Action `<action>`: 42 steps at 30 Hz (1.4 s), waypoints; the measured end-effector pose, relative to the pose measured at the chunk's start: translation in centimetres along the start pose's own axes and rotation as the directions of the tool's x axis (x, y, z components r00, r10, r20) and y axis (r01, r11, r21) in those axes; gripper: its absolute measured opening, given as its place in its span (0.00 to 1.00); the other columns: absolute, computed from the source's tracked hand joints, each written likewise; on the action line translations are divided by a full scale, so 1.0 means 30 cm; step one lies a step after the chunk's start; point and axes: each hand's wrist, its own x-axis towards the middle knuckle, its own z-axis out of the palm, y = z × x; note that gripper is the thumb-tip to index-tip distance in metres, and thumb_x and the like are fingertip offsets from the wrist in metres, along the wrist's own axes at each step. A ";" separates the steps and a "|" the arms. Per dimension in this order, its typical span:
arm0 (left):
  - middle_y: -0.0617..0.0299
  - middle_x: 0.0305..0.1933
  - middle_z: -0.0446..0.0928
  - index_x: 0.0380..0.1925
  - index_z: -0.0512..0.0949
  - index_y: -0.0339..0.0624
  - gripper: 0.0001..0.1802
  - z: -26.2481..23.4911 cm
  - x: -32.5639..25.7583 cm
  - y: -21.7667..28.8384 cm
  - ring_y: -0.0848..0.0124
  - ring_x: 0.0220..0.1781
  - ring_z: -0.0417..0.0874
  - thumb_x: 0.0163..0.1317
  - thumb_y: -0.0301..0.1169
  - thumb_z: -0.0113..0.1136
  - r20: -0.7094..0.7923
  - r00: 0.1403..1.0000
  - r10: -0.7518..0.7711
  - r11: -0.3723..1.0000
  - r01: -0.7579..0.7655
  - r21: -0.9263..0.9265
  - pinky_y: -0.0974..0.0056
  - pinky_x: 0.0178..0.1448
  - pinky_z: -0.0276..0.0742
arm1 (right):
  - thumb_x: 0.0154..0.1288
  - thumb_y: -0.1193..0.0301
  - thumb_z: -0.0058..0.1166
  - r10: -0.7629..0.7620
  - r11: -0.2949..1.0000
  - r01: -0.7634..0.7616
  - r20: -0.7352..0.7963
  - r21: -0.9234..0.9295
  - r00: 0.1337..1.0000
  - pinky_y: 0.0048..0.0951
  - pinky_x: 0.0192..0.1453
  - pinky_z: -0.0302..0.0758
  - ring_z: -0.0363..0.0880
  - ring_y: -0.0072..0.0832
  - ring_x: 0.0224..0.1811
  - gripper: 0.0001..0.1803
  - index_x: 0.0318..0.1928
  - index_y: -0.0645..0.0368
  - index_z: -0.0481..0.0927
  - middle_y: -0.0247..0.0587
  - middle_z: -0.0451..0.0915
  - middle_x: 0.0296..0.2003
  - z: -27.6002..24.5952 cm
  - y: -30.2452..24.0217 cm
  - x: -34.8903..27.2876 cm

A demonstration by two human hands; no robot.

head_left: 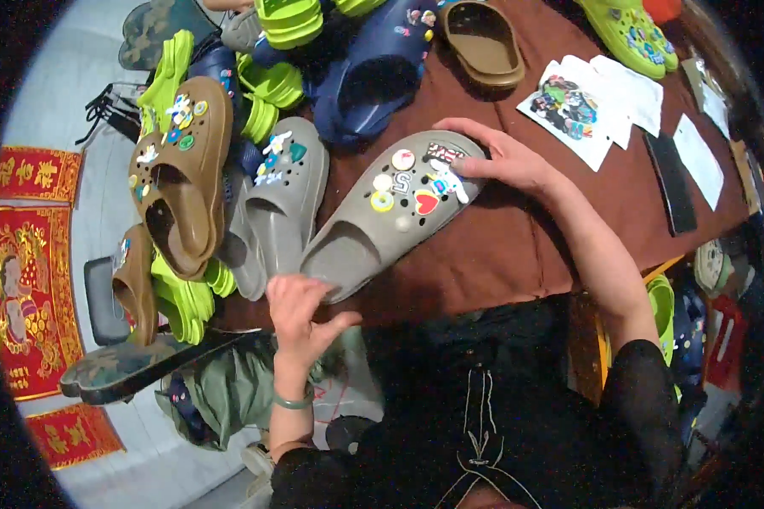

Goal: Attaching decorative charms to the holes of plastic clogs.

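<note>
Grey clog (390, 212): perforated upper, fitted with multicoloured charms (426, 202), one a red heart. Orientation: upper side up, toe toward far right, open heel toward near left. Location: at the near edge of the brown-covered worktop (475, 271).

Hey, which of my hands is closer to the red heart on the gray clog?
Your right hand. It holds the gray clog at the toe, just right of and above the red heart. Your left hand is farther, lower left, by the heel.
</note>
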 end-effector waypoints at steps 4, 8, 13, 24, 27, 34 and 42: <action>0.55 0.34 0.77 0.33 0.78 0.38 0.07 0.034 0.074 0.028 0.60 0.37 0.77 0.56 0.28 0.60 0.238 0.923 -0.303 0.738 0.386 -0.554 0.62 0.40 0.73 | 0.59 0.65 0.61 0.019 0.999 -0.019 0.019 0.036 1.000 0.27 0.67 0.61 0.66 0.25 0.61 0.37 0.66 0.59 0.60 0.38 0.70 0.58 0.038 0.008 -0.003; 0.56 0.51 0.77 0.56 0.70 0.34 0.21 0.051 0.237 0.155 0.66 0.50 0.79 0.66 0.34 0.46 0.691 0.677 -0.254 -0.025 0.710 -0.704 0.64 0.56 0.72 | 0.60 0.65 0.60 -0.067 0.997 0.070 0.139 -0.020 0.988 0.29 0.69 0.59 0.63 0.26 0.64 0.40 0.69 0.60 0.57 0.41 0.67 0.62 0.046 0.002 -0.005; 0.51 0.59 0.73 0.61 0.64 0.32 0.26 0.157 0.314 0.157 0.62 0.58 0.77 0.66 0.34 0.48 0.629 0.755 -0.186 -0.542 0.455 -0.707 0.57 0.64 0.71 | 0.64 0.64 0.57 -0.149 0.974 0.162 0.086 -0.160 0.985 0.31 0.69 0.59 0.65 0.29 0.64 0.32 0.66 0.55 0.64 0.41 0.69 0.60 0.018 -0.006 -0.004; 0.46 0.61 0.70 0.61 0.62 0.28 0.25 0.229 0.337 0.136 0.58 0.62 0.73 0.72 0.36 0.37 0.563 0.802 -0.201 -0.723 0.267 -0.638 0.53 0.68 0.67 | 0.68 0.66 0.50 -0.485 0.588 0.202 -0.142 -0.783 0.863 0.35 0.63 0.64 0.67 0.39 0.58 0.16 0.53 0.57 0.77 0.43 0.73 0.52 0.070 0.029 0.015; 0.46 0.61 0.70 0.61 0.63 0.28 0.25 0.264 0.316 0.135 0.57 0.62 0.73 0.72 0.38 0.37 0.494 0.831 -0.256 -0.693 0.199 -0.693 0.52 0.67 0.67 | 0.60 0.71 0.57 -0.562 0.576 0.258 -0.147 -0.776 0.814 0.35 0.57 0.67 0.71 0.37 0.51 0.11 0.44 0.59 0.80 0.42 0.76 0.46 0.079 0.011 0.020; 0.45 0.60 0.70 0.59 0.64 0.28 0.27 0.269 0.303 0.143 0.56 0.61 0.74 0.73 0.41 0.35 0.509 0.808 -0.298 -0.728 0.153 -0.669 0.52 0.66 0.68 | 0.53 0.82 0.60 -0.712 0.317 0.251 -0.055 -0.914 0.700 0.33 0.43 0.71 0.72 0.37 0.39 0.09 0.35 0.63 0.76 0.43 0.75 0.36 0.112 0.022 0.029; 0.45 0.61 0.69 0.60 0.63 0.29 0.27 0.264 0.292 0.161 0.55 0.61 0.73 0.74 0.42 0.33 0.428 0.870 -0.243 -0.750 0.111 -0.652 0.52 0.67 0.68 | 0.55 0.82 0.58 -0.754 0.365 0.362 -0.044 -0.858 0.655 0.33 0.41 0.72 0.73 0.38 0.37 0.08 0.35 0.62 0.74 0.45 0.74 0.35 0.108 0.052 0.027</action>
